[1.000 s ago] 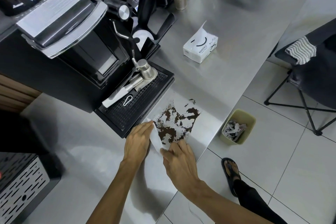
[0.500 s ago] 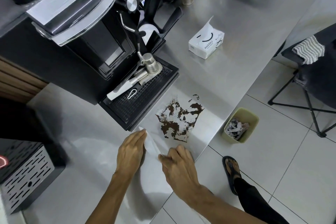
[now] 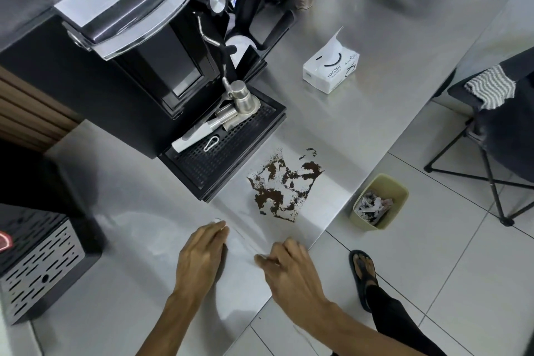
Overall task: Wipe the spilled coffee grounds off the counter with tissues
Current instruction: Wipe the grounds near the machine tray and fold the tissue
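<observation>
Dragging tissue (image 3: 242, 241) back from grounds (image 3: 278, 192)

Right of your right hand (image 3: 291, 269), pale floor tiles (image 3: 448, 283) with dark grout spread out. Beyond them, farther from that hand, stands a black folding chair (image 3: 497, 130) with a striped cloth (image 3: 489, 87), perhaps a towel, draped over it.

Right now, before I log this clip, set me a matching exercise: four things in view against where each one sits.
Things:
1 tissue box
2 coffee grounds
3 bin
4 striped cloth

Places:
A on the floor
B draped over the chair
C standing on the counter, a tissue sticking up
D scattered beside the drip tray

Pairs: 1-C, 2-D, 3-A, 4-B
</observation>
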The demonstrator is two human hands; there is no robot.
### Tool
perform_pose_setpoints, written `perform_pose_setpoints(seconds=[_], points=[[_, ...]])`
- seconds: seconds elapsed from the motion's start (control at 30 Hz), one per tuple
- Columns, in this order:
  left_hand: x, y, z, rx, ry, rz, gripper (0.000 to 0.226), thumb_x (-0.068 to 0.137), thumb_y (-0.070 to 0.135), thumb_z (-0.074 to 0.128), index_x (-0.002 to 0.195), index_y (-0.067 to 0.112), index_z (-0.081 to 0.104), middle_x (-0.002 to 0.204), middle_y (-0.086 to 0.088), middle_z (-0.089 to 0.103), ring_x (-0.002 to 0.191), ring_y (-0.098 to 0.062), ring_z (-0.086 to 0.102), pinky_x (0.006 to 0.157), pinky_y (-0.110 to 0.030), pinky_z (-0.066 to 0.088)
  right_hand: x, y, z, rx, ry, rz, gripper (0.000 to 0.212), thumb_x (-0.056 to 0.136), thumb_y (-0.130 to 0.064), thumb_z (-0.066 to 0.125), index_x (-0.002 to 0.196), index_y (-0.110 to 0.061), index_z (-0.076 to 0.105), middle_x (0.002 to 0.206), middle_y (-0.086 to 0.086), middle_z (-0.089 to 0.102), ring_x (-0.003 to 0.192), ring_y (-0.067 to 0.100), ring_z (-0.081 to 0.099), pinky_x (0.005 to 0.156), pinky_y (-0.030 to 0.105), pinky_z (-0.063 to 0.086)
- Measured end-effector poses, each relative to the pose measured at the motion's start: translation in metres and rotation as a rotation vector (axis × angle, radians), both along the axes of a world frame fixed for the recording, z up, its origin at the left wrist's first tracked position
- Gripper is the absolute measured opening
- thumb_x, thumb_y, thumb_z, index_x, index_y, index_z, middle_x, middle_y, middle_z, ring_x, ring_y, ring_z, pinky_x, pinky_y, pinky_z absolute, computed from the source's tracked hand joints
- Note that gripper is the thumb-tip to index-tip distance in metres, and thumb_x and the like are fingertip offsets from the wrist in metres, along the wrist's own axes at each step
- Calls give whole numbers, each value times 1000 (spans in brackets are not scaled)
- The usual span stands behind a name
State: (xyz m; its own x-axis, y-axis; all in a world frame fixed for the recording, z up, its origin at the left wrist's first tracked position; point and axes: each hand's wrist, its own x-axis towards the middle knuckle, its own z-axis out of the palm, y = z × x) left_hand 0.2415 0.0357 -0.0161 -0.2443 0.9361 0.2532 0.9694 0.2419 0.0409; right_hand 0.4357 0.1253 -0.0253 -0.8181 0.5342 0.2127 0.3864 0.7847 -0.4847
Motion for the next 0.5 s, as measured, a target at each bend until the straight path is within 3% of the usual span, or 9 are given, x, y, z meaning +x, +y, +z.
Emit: perform_pose_setpoints(seconds=[0.13, 0.2, 0.33, 0.43, 0.5], points=[[11, 29, -12, 2, -12, 30, 21, 83, 6, 65, 102, 5, 75, 106, -10, 71, 93, -26, 68, 81, -33, 56, 18, 39, -1, 14, 13, -26, 36, 75, -9, 76, 107, -24, 74, 78, -6, 49, 75, 17, 42, 63, 29, 39], [15, 48, -13, -9, -47, 17, 29, 74, 5, 79, 103, 5, 74, 105, -10, 71, 92, -26, 68, 79, -34, 57, 25, 65, 0, 33, 4, -50, 34, 76, -12, 80, 108, -25, 75, 78, -8, 51, 74, 16, 41, 61, 31, 41], [24, 64, -7, 16, -101, 83, 21, 87, 14, 65, 105, 7, 72, 105, -7, 69, 93, -24, 65, 76, -36, 59, 27, 104, 1, 52, 5, -48, 32, 77, -14, 82, 105, -27, 76, 78, -10, 53, 74, 15, 38, 60, 33, 41], [40, 47, -7, 103, -110, 158, 17, 83, 7, 70, 99, 4, 74, 103, -10, 70, 89, -27, 67, 74, -35, 59, 30, 106, 4, 10, 53, 40, 27, 81, -17, 79, 105, -28, 76, 81, -11, 54, 77, 13, 39, 64, 28, 39], [51, 32, -10, 124, -122, 205, 19, 86, 11, 62, 97, 4, 75, 102, -11, 71, 88, -27, 67, 74, -34, 59, 36, 99, 2, -11, 62, 107, 23, 82, -17, 78, 102, -28, 76, 80, -11, 55, 78, 13, 41, 66, 25, 37]])
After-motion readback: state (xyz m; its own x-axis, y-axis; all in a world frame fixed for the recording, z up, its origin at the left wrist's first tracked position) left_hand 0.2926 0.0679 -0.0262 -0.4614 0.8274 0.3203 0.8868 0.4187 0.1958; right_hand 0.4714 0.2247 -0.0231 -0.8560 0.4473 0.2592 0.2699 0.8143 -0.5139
